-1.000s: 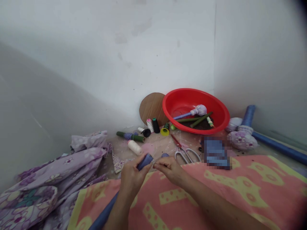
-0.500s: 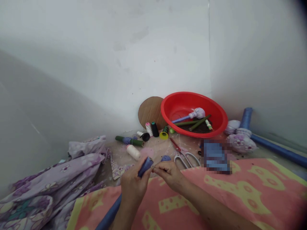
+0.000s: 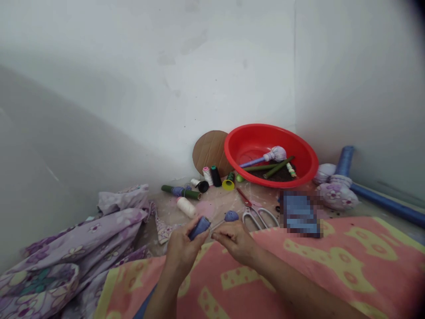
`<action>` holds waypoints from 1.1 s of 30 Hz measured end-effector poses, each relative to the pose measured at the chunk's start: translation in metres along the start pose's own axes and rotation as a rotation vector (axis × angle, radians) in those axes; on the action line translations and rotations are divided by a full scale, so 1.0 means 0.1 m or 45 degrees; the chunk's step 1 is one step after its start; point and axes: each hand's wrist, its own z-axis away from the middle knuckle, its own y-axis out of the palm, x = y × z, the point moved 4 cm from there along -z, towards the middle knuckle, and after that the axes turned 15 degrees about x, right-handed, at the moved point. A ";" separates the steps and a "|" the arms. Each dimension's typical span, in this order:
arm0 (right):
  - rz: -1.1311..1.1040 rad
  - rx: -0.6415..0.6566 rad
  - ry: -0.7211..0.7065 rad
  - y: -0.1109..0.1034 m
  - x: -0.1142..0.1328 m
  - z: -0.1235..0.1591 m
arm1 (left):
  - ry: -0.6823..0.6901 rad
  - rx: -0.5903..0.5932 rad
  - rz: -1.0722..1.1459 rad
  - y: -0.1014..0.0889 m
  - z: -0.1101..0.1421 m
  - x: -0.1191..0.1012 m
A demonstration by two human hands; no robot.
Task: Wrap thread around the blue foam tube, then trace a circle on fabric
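Observation:
My left hand (image 3: 182, 248) grips a blue fabric-covered rod (image 3: 200, 228), whose upper end sticks out above my fingers and whose lower part is hidden behind my forearm. My right hand (image 3: 234, 239) pinches a thin strand (image 3: 218, 226), perhaps thread or a needle, close to the rod's tip. Just beyond it sits a small blue ball (image 3: 231, 216), and the strand seems to lead toward it. Steel scissors with red blades (image 3: 257, 213) lie beyond my right hand, not touching it.
A red plastic basin (image 3: 265, 126) holds a wrapped stick and green sticks, with a cardboard disc (image 3: 210, 150) behind. Thread spools (image 3: 215, 176) stand nearby. Floral lilac cloth (image 3: 76, 241) lies left, a pink-and-yellow blanket (image 3: 332, 261) lies below, and a blue tube (image 3: 381, 206) lies right.
The blue ball now stands higher and fully visible beyond my hands. The rod's lower part has swung in behind my left forearm. My hands stay in about the same place.

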 end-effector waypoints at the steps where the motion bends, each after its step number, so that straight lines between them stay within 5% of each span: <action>1: 0.027 0.004 -0.005 0.00 0.00 0.00 | -0.012 0.000 -0.040 0.00 0.00 0.00; 15: 0.085 -0.015 -0.014 -0.04 -0.01 0.00 | 0.260 -0.287 -0.685 0.14 0.03 -0.13; 22: -0.070 0.006 -0.105 -0.09 0.14 0.02 | 0.330 -0.263 -0.546 0.09 0.11 -0.23; 29: 0.021 -0.062 -0.093 -0.18 0.20 0.04 | 0.239 -0.361 -0.855 0.15 0.18 -0.47; 33: 0.001 -0.064 -0.101 -0.21 0.19 0.04 | 0.222 -0.315 -0.642 0.10 0.14 -0.46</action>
